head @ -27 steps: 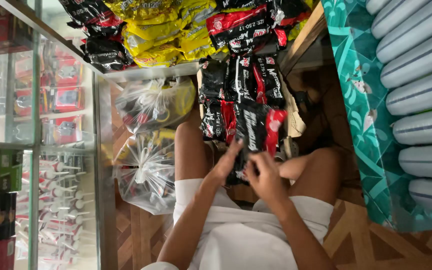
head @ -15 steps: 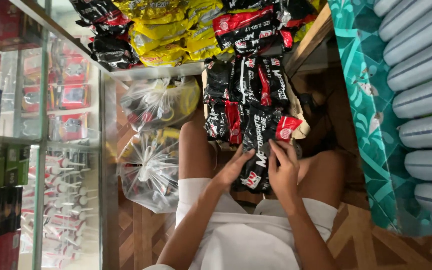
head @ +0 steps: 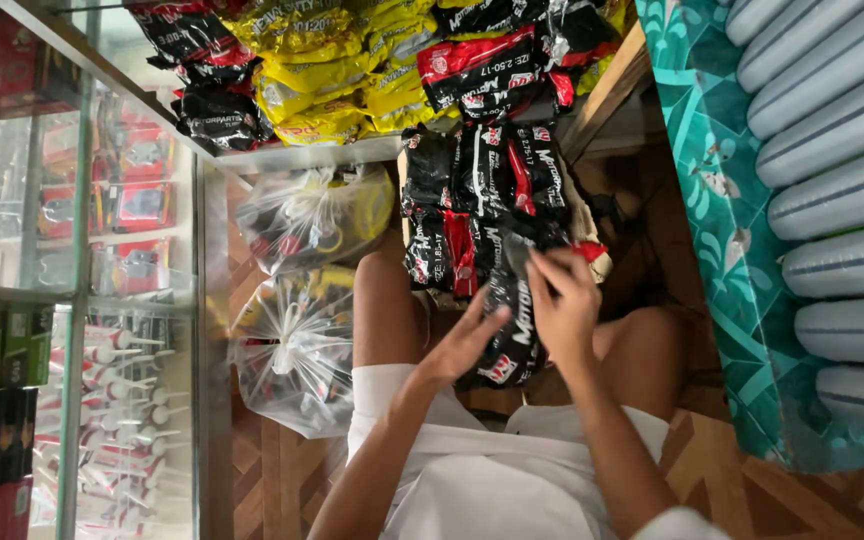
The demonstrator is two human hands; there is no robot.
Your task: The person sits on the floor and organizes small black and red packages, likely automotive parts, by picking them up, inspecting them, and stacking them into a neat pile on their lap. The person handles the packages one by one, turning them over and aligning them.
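Raised now, right hand [head: 564,305] pinches the black packet's [head: 512,335] top.
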